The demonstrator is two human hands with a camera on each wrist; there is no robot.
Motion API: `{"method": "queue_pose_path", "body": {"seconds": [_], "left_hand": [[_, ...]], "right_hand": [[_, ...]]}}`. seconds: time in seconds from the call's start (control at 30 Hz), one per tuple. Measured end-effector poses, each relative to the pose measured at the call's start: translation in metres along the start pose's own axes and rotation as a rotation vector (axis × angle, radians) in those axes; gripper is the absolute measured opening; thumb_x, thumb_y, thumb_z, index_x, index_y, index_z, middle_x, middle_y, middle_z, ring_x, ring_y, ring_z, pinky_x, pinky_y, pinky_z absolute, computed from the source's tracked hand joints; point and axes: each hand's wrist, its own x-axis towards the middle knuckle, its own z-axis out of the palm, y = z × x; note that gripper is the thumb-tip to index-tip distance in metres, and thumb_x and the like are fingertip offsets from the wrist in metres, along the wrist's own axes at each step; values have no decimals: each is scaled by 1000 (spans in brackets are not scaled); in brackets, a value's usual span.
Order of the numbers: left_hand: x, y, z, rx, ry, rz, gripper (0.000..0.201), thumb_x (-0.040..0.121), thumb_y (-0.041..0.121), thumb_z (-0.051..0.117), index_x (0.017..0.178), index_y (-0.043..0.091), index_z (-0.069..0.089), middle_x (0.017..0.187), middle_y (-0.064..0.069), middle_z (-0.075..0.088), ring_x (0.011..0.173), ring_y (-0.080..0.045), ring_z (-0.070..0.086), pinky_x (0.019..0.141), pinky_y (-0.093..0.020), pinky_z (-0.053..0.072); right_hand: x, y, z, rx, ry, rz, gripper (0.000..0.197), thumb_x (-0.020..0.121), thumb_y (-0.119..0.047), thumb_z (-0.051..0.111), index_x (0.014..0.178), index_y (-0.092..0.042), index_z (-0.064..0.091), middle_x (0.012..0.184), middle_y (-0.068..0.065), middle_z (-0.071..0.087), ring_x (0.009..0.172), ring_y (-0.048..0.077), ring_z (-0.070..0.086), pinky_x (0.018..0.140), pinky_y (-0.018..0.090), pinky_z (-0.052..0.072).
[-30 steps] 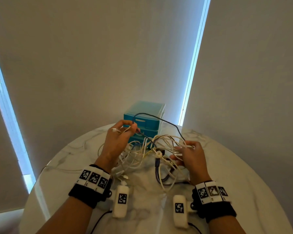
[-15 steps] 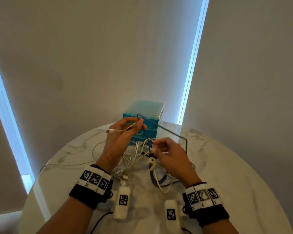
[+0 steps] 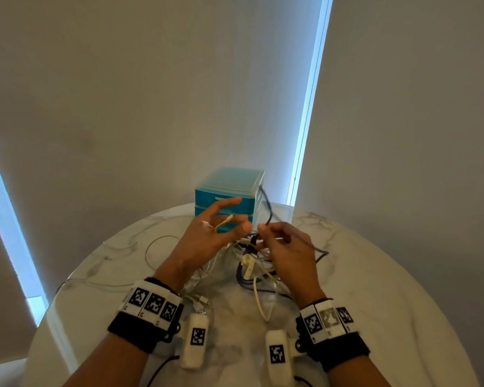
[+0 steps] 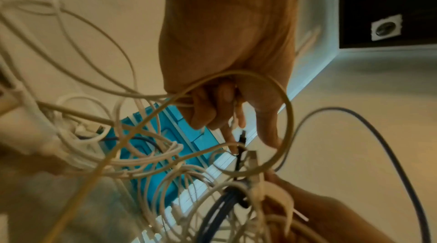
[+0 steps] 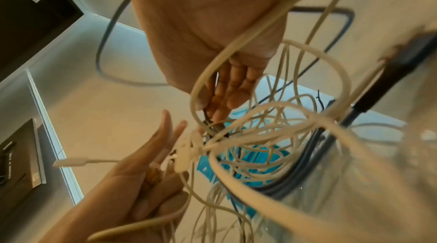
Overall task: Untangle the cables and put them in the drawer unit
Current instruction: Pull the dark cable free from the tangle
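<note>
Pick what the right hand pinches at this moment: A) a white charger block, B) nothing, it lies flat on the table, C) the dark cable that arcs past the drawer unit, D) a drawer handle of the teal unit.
C: the right hand pinches the dark cable, which rises beside the drawer unit.

From head height we look forward and down over the bench [image 3: 375, 275] toward the wall; each wrist camera sits close under its palm, facing along the fingers. All three views share the cable tangle [image 3: 252, 272] and drawer unit [image 3: 229, 188]
</note>
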Motion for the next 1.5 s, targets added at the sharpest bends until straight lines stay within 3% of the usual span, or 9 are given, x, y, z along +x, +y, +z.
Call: {"method": "queue_pose_path", "body": {"seconds": [0.13, 0.33, 0.53, 0.63, 0.73, 0.8, 1.07, 1.23, 1.5], "left_hand": [[7, -19, -1, 286, -122, -115, 36, 82, 52, 87, 113, 36, 80, 104, 15, 80, 102, -4, 73, 100, -36, 58], [11, -23, -12, 312, -76, -136, 10, 93, 38, 81, 101, 32, 83, 92, 9, 82, 92, -7, 75, 94, -36, 57], [12, -24, -13, 331, -74, -137, 12, 94, 39, 79, 104, 32, 81, 92, 8, 81, 90, -6, 75, 99, -40, 59], [11, -21, -16, 323, -116, -116, 32, 91, 35, 84, 120, 42, 74, 115, 14, 76, 106, -5, 71, 106, -43, 56], [3, -5, -15, 148, -193, 2, 58, 92, 32, 83, 137, 57, 59, 137, 25, 63, 121, -2, 65, 98, -24, 53], [1, 2, -8, 132, -229, 70, 50, 97, 31, 77, 141, 49, 60, 137, 24, 67, 125, 3, 64, 95, -18, 54], [3, -10, -9, 389, -398, -109, 31, 95, 48, 76, 126, 47, 71, 112, 16, 80, 109, -3, 73, 109, -42, 55], [-4, -2, 1, 372, -533, -95, 35, 100, 53, 69, 135, 48, 68, 118, 16, 79, 116, -4, 71, 107, -37, 52], [0, -6, 2, 307, -331, -33, 24, 86, 52, 82, 103, 35, 82, 108, 21, 77, 105, 5, 67, 95, -28, 50]], "right_hand": [[2, -3, -5, 180, 117, 106, 14, 102, -30, 73, 105, -17, 79, 92, 1, 83, 89, 20, 81, 83, 43, 67], [6, -18, -17, 504, 208, 246, 26, 109, -25, 60, 125, -5, 68, 105, 1, 84, 99, 16, 81, 74, 27, 61], [5, -18, -16, 565, 210, 262, 29, 110, -24, 59, 128, -2, 65, 106, 5, 83, 100, 18, 81, 76, 26, 65], [8, -21, -21, 673, 239, 278, 32, 110, -24, 58, 132, -1, 62, 109, 9, 82, 101, 21, 81, 83, 31, 66], [7, -26, -22, 678, 145, 268, 33, 112, -26, 55, 134, -2, 58, 114, 9, 82, 105, 25, 80, 93, 45, 64], [5, -28, -18, 677, 51, 268, 33, 113, -28, 52, 135, -4, 54, 119, 7, 81, 108, 27, 79, 91, 46, 65], [18, -19, -36, 1418, 131, 410, 34, 114, -5, 38, 140, 13, 54, 133, 32, 69, 127, 41, 68, 92, 43, 65], [15, -25, -32, 1453, 107, 425, 32, 114, -3, 38, 137, 10, 55, 137, 33, 66, 133, 41, 64, 97, 40, 62], [20, -9, -36, 1441, 148, 508, 47, 109, -10, 49, 154, 6, 46, 140, 30, 65, 125, 34, 71, 105, 45, 55]]}}
